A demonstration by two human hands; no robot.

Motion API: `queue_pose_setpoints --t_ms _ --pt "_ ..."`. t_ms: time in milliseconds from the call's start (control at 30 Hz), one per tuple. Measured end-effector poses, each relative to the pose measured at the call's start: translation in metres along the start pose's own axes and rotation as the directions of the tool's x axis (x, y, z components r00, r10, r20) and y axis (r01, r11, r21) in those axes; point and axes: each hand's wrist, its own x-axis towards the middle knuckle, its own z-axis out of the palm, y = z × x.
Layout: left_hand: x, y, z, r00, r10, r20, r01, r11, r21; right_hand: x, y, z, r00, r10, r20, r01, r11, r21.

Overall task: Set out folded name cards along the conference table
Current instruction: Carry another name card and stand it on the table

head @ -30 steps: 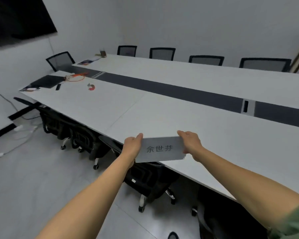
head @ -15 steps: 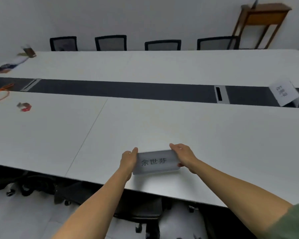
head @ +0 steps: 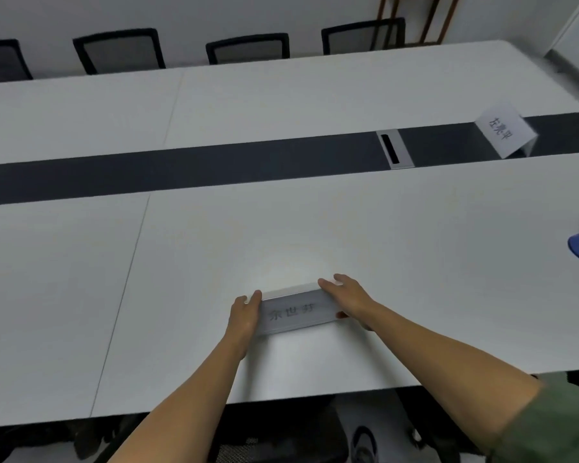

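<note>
The name card (head: pixel 295 310) now sits on the table (head: pixel 415 245), near its front edge. The left hand (head: pixel 244 312) and right hand (head: pixel 346 297) still hold its ends; almost placed.

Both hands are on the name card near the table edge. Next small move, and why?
Probably let go and lift away: the name card appears to rest on the conference table, left hand and right hand gripping its ends.
</note>
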Motion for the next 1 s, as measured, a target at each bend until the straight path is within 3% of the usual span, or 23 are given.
queue_pose_setpoints --t_ms 133,233,433,500,700,1000 --pt "0.002 -0.004 -0.004 0.999 0.032 -0.039 -0.029 0.998 0.057 0.000 0.002 0.004 0.999 -0.011 -0.052 0.006 0.996 -0.092" --pt "-0.011 -0.002 -0.006 0.975 0.163 -0.151 -0.142 0.980 0.140 -0.011 0.005 0.004 0.974 -0.104 -0.200 0.051 0.966 -0.253" --pt "-0.040 -0.006 -0.006 0.923 0.291 -0.252 -0.211 0.930 0.301 -0.034 0.009 0.010 0.924 -0.244 -0.295 0.153 0.942 -0.300" --pt "-0.048 -0.005 -0.005 0.919 0.308 -0.247 -0.243 0.934 0.262 -0.040 0.006 0.012 0.921 -0.245 -0.301 0.155 0.943 -0.293" --pt "-0.066 0.000 -0.003 0.932 0.154 -0.329 -0.179 0.983 -0.050 -0.057 -0.008 0.009 0.911 -0.267 -0.314 0.209 0.956 -0.207" --pt "-0.113 0.052 0.021 0.842 0.418 -0.342 -0.465 0.883 -0.065 -0.073 -0.053 -0.065 0.828 -0.342 -0.444 0.325 0.939 -0.117"
